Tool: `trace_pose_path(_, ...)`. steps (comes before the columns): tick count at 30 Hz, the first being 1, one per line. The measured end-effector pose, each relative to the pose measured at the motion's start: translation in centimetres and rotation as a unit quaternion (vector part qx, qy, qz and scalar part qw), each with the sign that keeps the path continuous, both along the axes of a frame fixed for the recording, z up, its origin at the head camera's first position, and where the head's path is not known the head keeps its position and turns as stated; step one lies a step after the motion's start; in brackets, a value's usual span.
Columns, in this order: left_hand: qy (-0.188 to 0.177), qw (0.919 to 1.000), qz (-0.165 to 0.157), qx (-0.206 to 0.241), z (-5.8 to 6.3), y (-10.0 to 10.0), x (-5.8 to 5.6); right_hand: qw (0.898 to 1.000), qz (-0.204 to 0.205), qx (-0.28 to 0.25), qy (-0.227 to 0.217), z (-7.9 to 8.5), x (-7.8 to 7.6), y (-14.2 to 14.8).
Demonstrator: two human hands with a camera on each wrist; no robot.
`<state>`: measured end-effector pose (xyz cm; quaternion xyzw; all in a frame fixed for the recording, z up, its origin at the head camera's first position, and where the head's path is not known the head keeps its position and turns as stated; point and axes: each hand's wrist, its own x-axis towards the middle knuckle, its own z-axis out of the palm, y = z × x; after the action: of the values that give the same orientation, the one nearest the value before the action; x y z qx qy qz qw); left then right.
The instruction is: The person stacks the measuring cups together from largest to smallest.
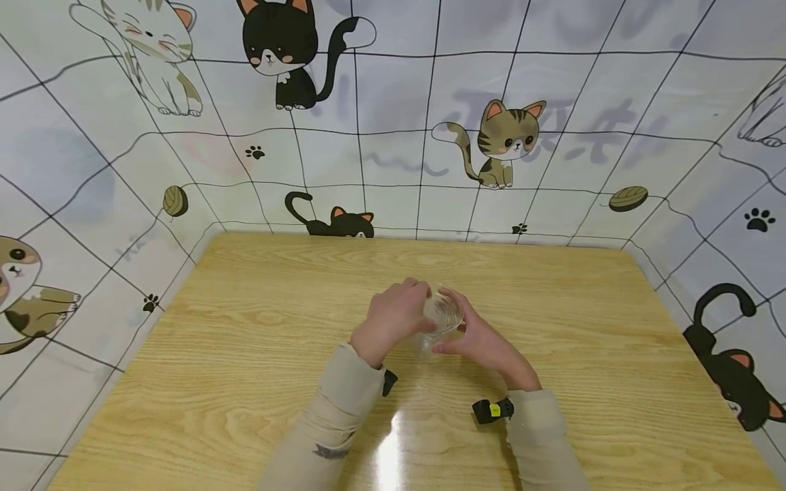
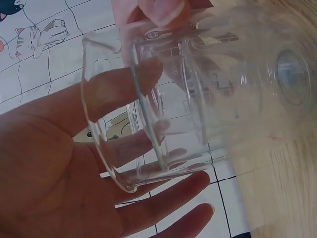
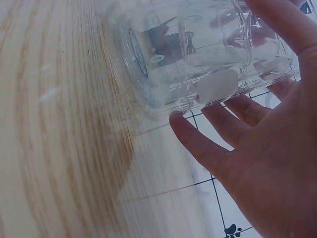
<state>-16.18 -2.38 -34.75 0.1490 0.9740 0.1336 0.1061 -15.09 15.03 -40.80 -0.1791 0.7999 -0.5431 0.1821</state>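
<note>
Clear glass beakers (image 1: 443,312) stand nested one inside another on the table, with several rims showing in the left wrist view. My left hand (image 1: 396,317) grips the upper part of the inner beaker (image 2: 111,171) near its spouted rim, thumb and fingers spread round it. On the other side, my right hand (image 1: 482,337) holds the outer beaker (image 3: 168,91), thumb on one side and fingers along the wall. A white blank patch (image 3: 218,85) and printed marks show on that glass. The beaker's round base sits low, close over the wood.
The wood-grain table (image 1: 245,327) spreads out around the hands. Behind it and at both sides hangs a white gridded sheet (image 1: 393,157) with cartoon cats. A black wrist camera (image 1: 491,410) sits by the right sleeve.
</note>
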Motion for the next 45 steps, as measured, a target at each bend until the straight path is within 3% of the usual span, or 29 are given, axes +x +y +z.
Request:
trace_pose_path(11,-0.025,0.9986,-0.024,-0.04,0.9,0.1,-0.4,1.0,-0.002,0.022,0.003,0.1,0.1,-0.1)
trace_pose_path(31,-0.042,0.9984,-0.037,-0.007,0.5,-0.5,-0.7,1.0,0.004,0.009,-0.004,0.3,0.2,-0.3)
trace_pose_path(45,-0.08,0.996,-0.04,0.001,0.6,-0.5,-1.7,1.0,-0.002,0.024,0.005,0.2,-0.1,-0.1)
